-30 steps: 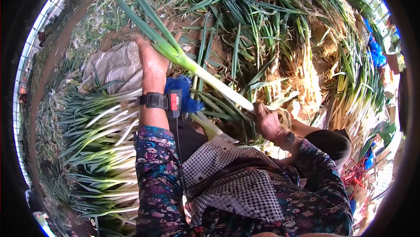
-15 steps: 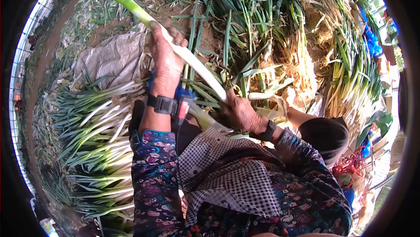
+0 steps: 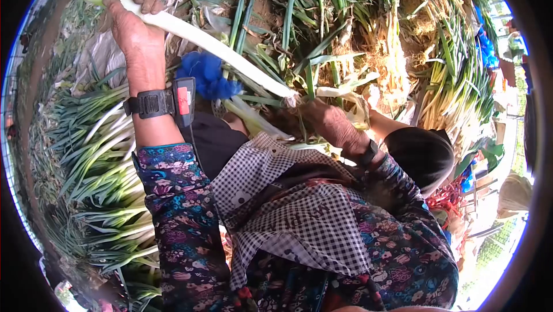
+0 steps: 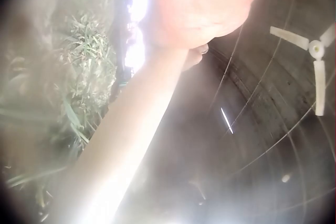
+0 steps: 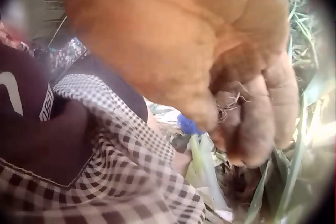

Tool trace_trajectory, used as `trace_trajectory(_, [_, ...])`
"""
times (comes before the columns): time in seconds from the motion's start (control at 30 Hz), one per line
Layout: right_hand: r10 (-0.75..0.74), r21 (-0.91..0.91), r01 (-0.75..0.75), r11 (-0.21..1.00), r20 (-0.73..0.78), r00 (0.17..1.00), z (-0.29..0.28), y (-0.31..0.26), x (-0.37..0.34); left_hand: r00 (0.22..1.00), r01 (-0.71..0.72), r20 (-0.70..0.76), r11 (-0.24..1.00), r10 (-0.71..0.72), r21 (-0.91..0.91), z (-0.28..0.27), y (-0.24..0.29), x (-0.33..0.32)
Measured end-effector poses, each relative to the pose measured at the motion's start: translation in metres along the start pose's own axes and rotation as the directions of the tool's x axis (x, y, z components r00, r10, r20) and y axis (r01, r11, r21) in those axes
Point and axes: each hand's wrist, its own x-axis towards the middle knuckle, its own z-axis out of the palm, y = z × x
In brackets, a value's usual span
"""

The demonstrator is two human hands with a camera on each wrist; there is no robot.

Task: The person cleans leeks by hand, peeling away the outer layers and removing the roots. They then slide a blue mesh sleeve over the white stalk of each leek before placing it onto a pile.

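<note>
A long white-stalked green onion (image 3: 219, 50) slants across the head view, green end at the upper left, root end toward the middle. My left hand (image 3: 135, 30) grips it near the green part, fingers wrapped over the stalk; in the left wrist view, the pale stalk (image 4: 131, 124) runs down from the blurred hand. Just beyond the root end is my right hand (image 3: 334, 125), fingers curled. Thin root strands (image 5: 231, 106) stick out between its thumb and fingers in the right wrist view. Below the stalk, another thick stalk (image 3: 253, 117) lies beside a blue bundle (image 3: 207, 76).
Rows of cleaned green onions (image 3: 109, 168) lie at the left. An untrimmed pile (image 3: 345, 18) with dry yellowish roots (image 3: 391, 64) fills the back and right. A pale sack (image 3: 98, 61) is behind the left arm. The checked apron (image 3: 299, 220) covers the lap.
The left hand slid from the green leaves down onto the white stalk, then carried the onion to the upper left. The right hand, earlier holding the root end, now sits just off it.
</note>
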Motion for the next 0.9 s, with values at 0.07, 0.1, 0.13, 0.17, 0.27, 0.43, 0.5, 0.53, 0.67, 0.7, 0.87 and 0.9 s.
trace_trajectory(0.07, [0.006, 0.063, 0.01, 0.998, -0.244, 0.97, -0.018, -0.025, 0.025, 0.997, -0.065, -0.045, 0.995, 0.068, 0.072, 0.005, 0.004, -0.004])
trace_trajectory(0.1, [0.005, 0.101, 0.03, 0.994, -0.333, 0.943, -0.025, -0.035, 0.037, 0.995, -0.072, -0.061, 0.996, 0.075, 0.054, 0.005, 0.004, -0.005])
trace_trajectory(0.13, [0.008, 0.135, 0.054, 0.989, -0.42, 0.907, -0.028, -0.04, 0.047, 0.994, -0.077, -0.068, 0.996, 0.08, 0.051, 0.006, 0.003, -0.006])
trace_trajectory(0.17, [0.002, 0.13, 0.056, 0.99, -0.414, 0.91, -0.027, -0.044, 0.056, 0.991, -0.078, -0.107, 0.995, 0.084, 0.06, 0.005, 0.001, -0.007])
trace_trajectory(0.27, [-0.099, -0.064, 0.08, 0.995, -0.405, 0.909, -0.025, -0.051, 0.077, 0.981, -0.083, -0.175, 0.996, 0.085, 0.018, 0.001, -0.005, -0.008])
trace_trajectory(0.43, [0.048, -0.008, -0.059, 0.998, -0.479, 0.877, -0.013, -0.044, 0.099, 0.784, -0.081, -0.61, 0.993, 0.115, 0.084, -0.001, -0.014, -0.01])
trace_trajectory(0.5, [0.033, 0.07, 0.006, 0.998, -0.535, 0.844, -0.018, -0.038, 0.103, 0.806, -0.086, -0.583, 0.995, 0.099, 0.051, -0.009, -0.014, -0.006])
trace_trajectory(0.53, [0.039, 0.063, -0.006, 0.998, -0.538, 0.842, -0.02, -0.036, 0.104, 0.811, -0.079, -0.579, 0.996, 0.088, 0.04, -0.013, -0.012, -0.004])
trace_trajectory(0.67, [0.107, 0.329, 0.048, 0.943, -0.438, 0.893, -0.018, -0.036, 0.108, 0.824, -0.066, -0.565, 0.998, 0.043, -0.02, -0.01, -0.006, -0.01])
trace_trajectory(0.7, [0.1, 0.353, 0.083, 0.932, -0.47, 0.877, -0.017, -0.039, 0.107, 0.849, -0.076, -0.524, 0.997, 0.057, -0.014, -0.011, -0.004, -0.011])
trace_trajectory(0.87, [0.183, 0.509, 0.04, 0.86, -0.38, 0.907, -0.021, -0.049, 0.104, 0.888, -0.08, -0.453, 0.997, 0.077, 0.012, -0.014, -0.004, -0.011])
trace_trajectory(0.9, [0.096, 0.373, 0.097, 0.923, -0.465, 0.88, -0.017, -0.042, 0.107, 0.891, -0.079, -0.448, 0.997, 0.076, 0.012, -0.014, -0.005, -0.011])
